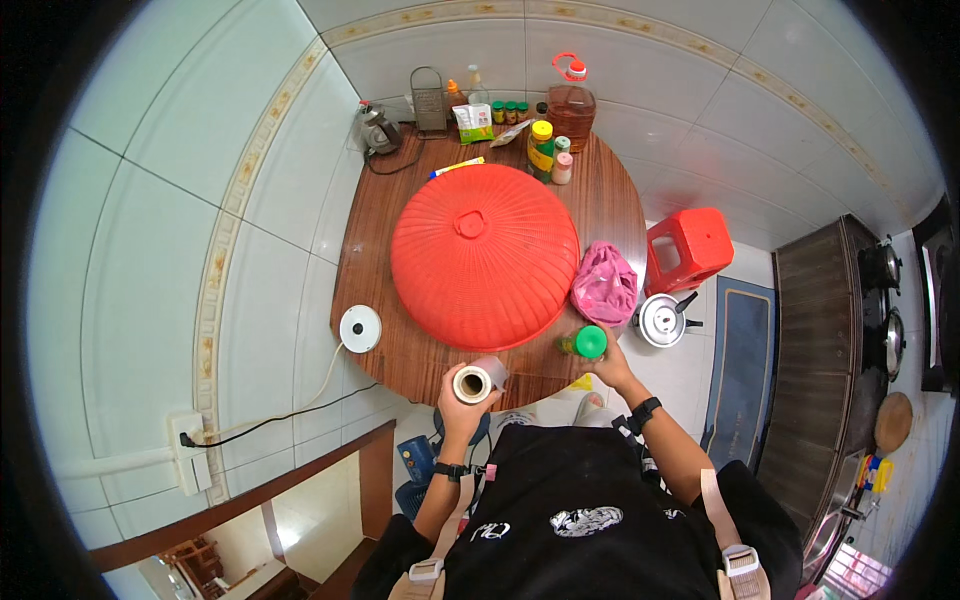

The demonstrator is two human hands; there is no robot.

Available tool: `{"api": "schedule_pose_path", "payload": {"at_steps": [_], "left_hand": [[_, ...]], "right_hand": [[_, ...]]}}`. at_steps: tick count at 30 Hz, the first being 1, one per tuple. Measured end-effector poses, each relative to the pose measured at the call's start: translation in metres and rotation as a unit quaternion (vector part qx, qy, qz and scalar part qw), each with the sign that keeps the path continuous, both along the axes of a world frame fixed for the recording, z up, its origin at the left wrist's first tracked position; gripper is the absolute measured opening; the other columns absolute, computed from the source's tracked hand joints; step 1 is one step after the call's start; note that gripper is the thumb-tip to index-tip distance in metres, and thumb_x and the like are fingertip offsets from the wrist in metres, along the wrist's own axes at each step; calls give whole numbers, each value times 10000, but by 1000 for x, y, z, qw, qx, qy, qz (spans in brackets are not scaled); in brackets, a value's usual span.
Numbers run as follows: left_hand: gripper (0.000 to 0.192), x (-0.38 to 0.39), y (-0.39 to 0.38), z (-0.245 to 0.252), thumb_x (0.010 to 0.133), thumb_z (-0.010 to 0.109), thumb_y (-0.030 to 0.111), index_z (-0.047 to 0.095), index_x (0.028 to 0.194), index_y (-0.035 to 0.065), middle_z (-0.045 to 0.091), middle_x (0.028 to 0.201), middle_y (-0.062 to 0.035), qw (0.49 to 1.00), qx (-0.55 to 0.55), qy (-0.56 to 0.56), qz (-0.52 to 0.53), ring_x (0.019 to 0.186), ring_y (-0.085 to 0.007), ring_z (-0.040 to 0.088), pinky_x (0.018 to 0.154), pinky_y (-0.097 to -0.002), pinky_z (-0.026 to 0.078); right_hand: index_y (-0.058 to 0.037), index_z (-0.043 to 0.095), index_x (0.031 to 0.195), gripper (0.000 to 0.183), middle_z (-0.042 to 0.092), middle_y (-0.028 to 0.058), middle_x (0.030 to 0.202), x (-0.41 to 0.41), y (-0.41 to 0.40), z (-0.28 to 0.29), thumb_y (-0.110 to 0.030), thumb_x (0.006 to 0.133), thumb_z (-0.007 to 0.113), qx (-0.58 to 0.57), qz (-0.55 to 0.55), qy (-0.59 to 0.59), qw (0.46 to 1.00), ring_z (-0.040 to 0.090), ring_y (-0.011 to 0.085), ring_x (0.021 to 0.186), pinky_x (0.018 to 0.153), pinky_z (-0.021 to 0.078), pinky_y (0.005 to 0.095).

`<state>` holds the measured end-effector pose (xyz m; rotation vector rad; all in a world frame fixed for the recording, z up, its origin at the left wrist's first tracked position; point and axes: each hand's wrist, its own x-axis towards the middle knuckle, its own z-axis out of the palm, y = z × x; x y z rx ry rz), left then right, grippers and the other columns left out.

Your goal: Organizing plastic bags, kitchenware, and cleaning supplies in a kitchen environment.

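My left hand [463, 416] grips a roll of clear plastic film [472, 384], held upright so that its hollow core faces up. A loose end of the film hangs off the roll's right side. In my right hand [613, 365] is a jar with a green lid [591, 342], near the front right edge of the round wooden table [420, 375]. Between and beyond both hands, a large red domed food cover [487, 262] sits on the table; what lies under it is hidden. Just past my right hand lies a pink plastic bag [604, 285].
Bottles, small jars, a metal grater [429, 103] and an electric kettle [379, 129] line the table's back. A white corded base [360, 328] stands at the left edge. On the right are a red plastic stool [694, 244] and a pressure cooker [661, 320].
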<state>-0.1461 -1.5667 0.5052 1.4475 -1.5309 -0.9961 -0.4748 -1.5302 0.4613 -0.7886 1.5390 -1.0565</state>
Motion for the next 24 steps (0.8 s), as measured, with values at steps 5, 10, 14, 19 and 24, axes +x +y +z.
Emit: {"api": "schedule_pose_path", "payload": {"at_steps": [5, 10, 14, 19, 24], "left_hand": [[782, -4, -8, -29, 602, 970, 226, 565, 1247, 46, 646, 1163, -98, 999, -25, 38, -28, 1092, -226, 627, 946, -370, 509], [820, 3, -18, -54, 575, 966, 255, 569, 1269, 71, 651, 1195, -120, 996, -51, 38, -57, 1134, -321, 620, 975, -426, 498], [824, 3, -27, -64, 541, 973, 281, 585, 1238, 76, 658, 1187, -128, 994, -4, 34, -100, 1128, -316, 621, 975, -428, 498], [644, 11, -33, -77, 614, 927, 233, 627, 1161, 76, 674, 1144, -116, 988, -58, 3, -146, 1101, -320, 632, 939, -416, 518], [545, -4, -36, -69, 651, 902, 196, 642, 1112, 66, 673, 1134, -122, 988, -50, 44, -142, 1069, -312, 646, 899, -401, 540]], "right_hand": [[-98, 379, 1470, 999, 572, 154, 1303, -19, 16, 9, -102, 628, 916, 129, 61, 88, 986, 645, 238, 944, 676, 568, 320], [-35, 467, 1434, 712, 610, 188, 1290, -46, 61, 19, -226, 828, 789, 242, 109, 56, 963, 642, 280, 1088, 787, 571, 425], [-73, 573, 1332, 519, 678, 82, 1075, -87, 124, 13, -214, 863, 744, 318, 80, 62, 943, 655, 201, 935, 765, 570, 416], [-54, 585, 1280, 397, 660, 148, 1127, -102, 191, 16, -247, 937, 634, 368, -32, 29, 929, 663, 308, 1010, 819, 558, 484], [-22, 563, 1283, 419, 645, 204, 1159, -110, 266, -1, -272, 950, 612, 404, -98, 1, 910, 655, 366, 1029, 815, 559, 515]]}}
